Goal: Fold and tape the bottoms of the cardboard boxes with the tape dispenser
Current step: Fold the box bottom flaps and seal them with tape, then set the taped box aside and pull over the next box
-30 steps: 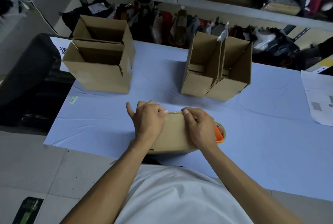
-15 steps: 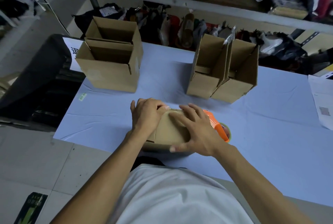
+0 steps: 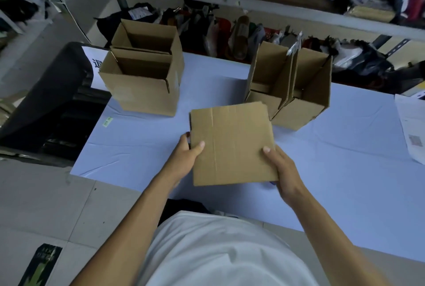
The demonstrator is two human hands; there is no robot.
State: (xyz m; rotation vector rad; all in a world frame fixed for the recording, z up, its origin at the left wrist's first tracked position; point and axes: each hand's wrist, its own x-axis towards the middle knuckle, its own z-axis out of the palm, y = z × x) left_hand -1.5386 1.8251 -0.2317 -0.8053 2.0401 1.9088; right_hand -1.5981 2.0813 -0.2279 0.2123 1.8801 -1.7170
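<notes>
One partly hidden Chinese character shows on the white sheet point(image 3: 93, 65).

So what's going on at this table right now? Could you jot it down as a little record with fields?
Held item: cardboard box, one broad face turned up toward the camera
Left hand: grips the box's left edge, thumb on the face
Right hand: grips the box's lower right corner, thumb on the face
Far left: two open boxes, side by side, openings up
Far right: two more open boxes, leaning together
Surface: table under a pale blue sheet
Tape dispenser: not visible
</notes>
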